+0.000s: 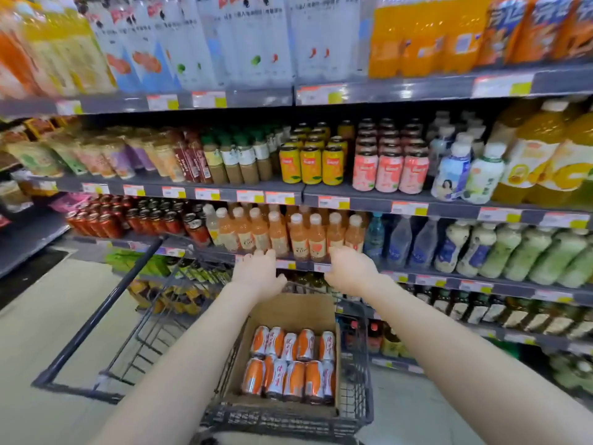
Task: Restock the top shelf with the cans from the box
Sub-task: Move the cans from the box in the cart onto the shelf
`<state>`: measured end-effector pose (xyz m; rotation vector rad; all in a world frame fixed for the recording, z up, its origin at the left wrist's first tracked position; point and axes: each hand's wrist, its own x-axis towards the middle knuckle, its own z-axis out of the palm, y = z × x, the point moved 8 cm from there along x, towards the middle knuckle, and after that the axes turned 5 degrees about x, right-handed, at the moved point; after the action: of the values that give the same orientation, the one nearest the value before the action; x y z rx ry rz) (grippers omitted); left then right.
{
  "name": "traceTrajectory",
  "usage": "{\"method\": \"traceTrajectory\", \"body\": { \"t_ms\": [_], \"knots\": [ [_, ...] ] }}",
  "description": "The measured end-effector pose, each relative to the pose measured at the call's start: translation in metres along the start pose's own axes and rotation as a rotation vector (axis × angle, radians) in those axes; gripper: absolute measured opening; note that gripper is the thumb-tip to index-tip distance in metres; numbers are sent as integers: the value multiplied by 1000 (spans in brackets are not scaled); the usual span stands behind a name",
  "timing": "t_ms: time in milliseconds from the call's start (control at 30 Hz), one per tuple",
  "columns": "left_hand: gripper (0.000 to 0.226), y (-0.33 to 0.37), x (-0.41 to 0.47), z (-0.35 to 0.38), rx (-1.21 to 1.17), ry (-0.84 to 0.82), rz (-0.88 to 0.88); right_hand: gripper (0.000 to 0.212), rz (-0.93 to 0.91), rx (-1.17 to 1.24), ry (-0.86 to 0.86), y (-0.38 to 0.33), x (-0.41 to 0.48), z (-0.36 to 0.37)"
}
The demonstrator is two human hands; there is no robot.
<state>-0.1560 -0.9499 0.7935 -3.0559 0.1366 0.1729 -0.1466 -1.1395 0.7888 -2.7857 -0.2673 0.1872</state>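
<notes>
Trolley (353, 409) nearest; box (288, 313) inside it holds the orange cans (288, 361), lying flat. My left hand (256, 271) and right hand (349, 268) hover beyond the box, grip spread, empty. Advice: lower, take one can per hand, lift upright to top shelf

Your shopping cart (356, 374) carries an open cardboard box (288, 311) of orange-and-white cans (290, 361), lying on their sides in two rows.

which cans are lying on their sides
The orange-and-white cans in the box, lying flat in two rows. The yellow cans and pink cans on the shelf stand upright.
</notes>
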Motion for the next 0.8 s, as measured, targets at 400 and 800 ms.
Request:
{"method": "traceTrajectory", "body": {
  "t_ms": [400, 800],
  "knots": [
    [51, -171, 62, 176, -104, -271, -20, 40, 265, 107, -350, -85, 99, 217],
    [54, -155, 67, 388, -428, -572, -141, 41, 488, 138, -679, -28, 104, 418]
  ]
}}
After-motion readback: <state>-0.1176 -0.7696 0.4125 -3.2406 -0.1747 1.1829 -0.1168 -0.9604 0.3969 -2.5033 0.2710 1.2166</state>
